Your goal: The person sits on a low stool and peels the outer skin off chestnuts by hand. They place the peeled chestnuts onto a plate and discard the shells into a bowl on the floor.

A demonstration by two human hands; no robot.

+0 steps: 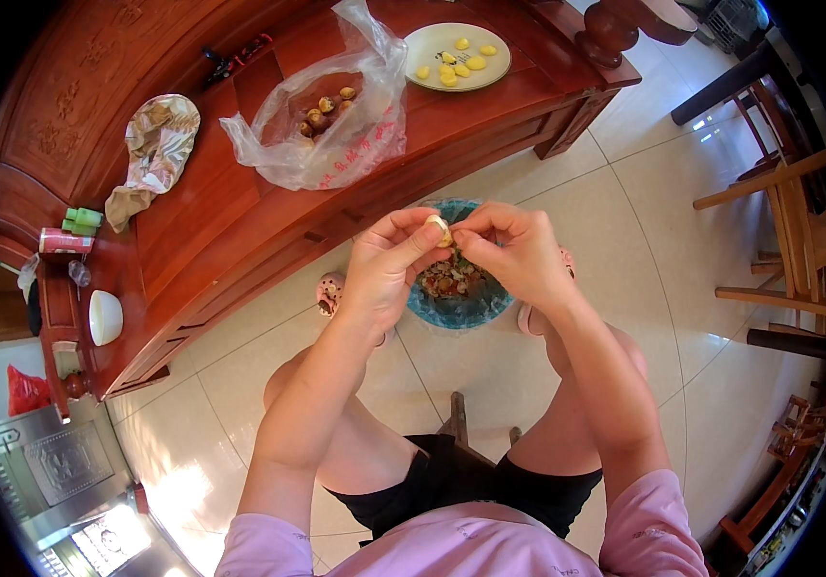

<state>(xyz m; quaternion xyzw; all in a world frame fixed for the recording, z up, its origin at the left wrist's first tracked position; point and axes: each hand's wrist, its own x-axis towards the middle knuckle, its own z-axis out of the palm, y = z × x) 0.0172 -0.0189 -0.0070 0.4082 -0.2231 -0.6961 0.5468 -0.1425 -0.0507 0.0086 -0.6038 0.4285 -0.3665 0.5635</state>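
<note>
While the left hand (384, 260) grips a pale, yellowish nut (444, 231) between thumb and fingers above the blue basin (476, 310), the right hand (519, 252) pinches the nut's right edge — likely light and firm but prone to crumbling, best held gently round its sides.

A patterned cloth (165, 139) lies on the red-brown bench (206, 216). Toward the picture's left, a green pack (83, 220) sits just beside a red tub (64, 241), with a white bowl (105, 318) near them. A red bag (27, 390) shows below. At right, a wooden chair (792, 226) stands on pale floor tiles (658, 231).
</note>
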